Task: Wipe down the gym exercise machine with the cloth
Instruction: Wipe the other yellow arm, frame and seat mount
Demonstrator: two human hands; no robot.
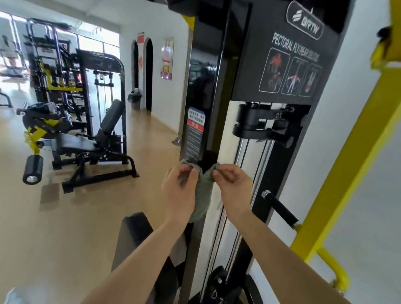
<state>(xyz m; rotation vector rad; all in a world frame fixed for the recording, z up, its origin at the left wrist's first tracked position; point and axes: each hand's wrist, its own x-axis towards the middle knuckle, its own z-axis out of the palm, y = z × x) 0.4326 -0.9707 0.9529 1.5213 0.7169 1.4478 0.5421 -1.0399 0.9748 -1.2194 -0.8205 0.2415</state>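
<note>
Grey cloth [202, 195], soft, light and limp, hangs against the black upright [218, 100] of the exercise machine [283, 63]. One upper corner is pinched by the left hand [179, 189], the other by the right hand [234, 187]; those corners seem the best hold for pulling it taut.

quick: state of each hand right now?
Left hand: closed, pinching the left end of the grey cloth.
Right hand: closed, pinching its right end, against the machine's black upright.
</note>
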